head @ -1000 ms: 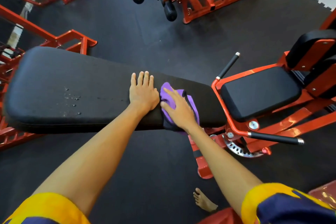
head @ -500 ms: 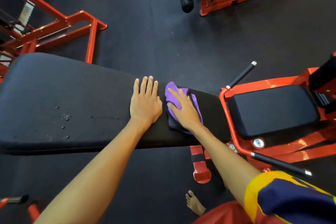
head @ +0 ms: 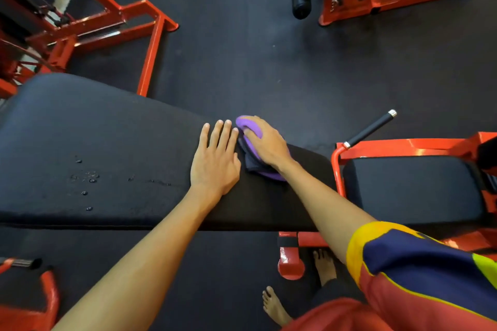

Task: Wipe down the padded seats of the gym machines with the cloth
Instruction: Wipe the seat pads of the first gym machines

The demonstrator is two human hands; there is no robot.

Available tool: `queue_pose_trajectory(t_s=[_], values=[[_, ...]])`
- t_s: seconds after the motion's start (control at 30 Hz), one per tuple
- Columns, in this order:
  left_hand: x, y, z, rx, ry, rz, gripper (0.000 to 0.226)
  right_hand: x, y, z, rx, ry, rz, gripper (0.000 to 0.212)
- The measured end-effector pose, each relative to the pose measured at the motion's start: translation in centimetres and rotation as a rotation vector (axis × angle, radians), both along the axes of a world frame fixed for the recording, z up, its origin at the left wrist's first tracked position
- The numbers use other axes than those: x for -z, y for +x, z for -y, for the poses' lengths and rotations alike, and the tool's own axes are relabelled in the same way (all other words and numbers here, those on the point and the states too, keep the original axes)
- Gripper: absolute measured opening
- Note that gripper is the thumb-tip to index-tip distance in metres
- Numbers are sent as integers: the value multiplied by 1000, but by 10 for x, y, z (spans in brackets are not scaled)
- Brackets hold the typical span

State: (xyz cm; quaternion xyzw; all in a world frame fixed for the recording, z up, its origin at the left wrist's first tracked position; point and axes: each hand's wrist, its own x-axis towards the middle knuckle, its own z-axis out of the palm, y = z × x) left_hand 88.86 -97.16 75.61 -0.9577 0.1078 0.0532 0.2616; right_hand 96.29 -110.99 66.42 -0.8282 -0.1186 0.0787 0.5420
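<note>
1. A long pad is shown across the middle: black, matte, finely grained, broad and rounded at the left and tapered toward the right. Its near edge is seen as a thick, softly rolled side.
2. A purple cloth, soft and folded into thick layers with a darker layer beneath, is found on the narrow right part of the long pad, at its far edge.
3. The right hand is laid on top of the cloth, with its fingers bent over the raised purple fold so that the cloth is gripped against the padding. Most of the cloth is hidden by this hand.
4. The left hand is pressed flat on bare padding just left of the cloth, fingers straight and held close together; nothing is held in it.
5. Small shiny droplets are scattered over the left part of the long pad, well apart from both hands.
6. A short seat, black and roughly rectangular with rounded corners, is set just right of the long pad within glossy red tubing.
7. A black handle with a chrome cap is angled upward behind that seat.
8. The floor is covered in dark, speckled rubber.
9. Red steel frames and black cylindrical rollers are seen beyond.
10. Bare feet and a sleeve in navy, yellow and red are visible below.
</note>
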Motion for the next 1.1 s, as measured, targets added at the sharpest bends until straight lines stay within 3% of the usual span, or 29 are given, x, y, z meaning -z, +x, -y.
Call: queue_pose_trajectory(t_s=[0.17, 0.4, 0.5, 0.6, 0.67, 0.8, 0.9, 1.0, 1.1], values=[[0, 2, 0, -15, -21, 5, 65, 33, 9, 46, 44, -234, -231, 28], [2, 2, 0, -14, -2, 17, 64, -24, 2, -30, 139, -31, -91, 43], [1, 1, 1, -21, 3, 13, 64, -3, -14, -15, 210, -96, -50, 50], [-4, 0, 3, -29, -2, -2, 65, 22, -17, 18, 289, -201, -172, 42], [-5, -1, 3, -34, -10, -1, 64, 20, -9, 14, 371, -224, -271, 49], [-9, -2, 3, -29, 10, -23, 64, -15, -21, -28, 419, -113, -236, 35], [-12, -5, -4, -32, 9, -41, 64, -20, -80, -21, 268, 58, -85, 44], [-20, -15, -12, -31, 29, -46, 64, 10, -118, 9, 222, -190, 6, 50], [-33, -33, -21, -21, 47, -40, 63, 21, -108, 24, 369, -269, -233, 46]])
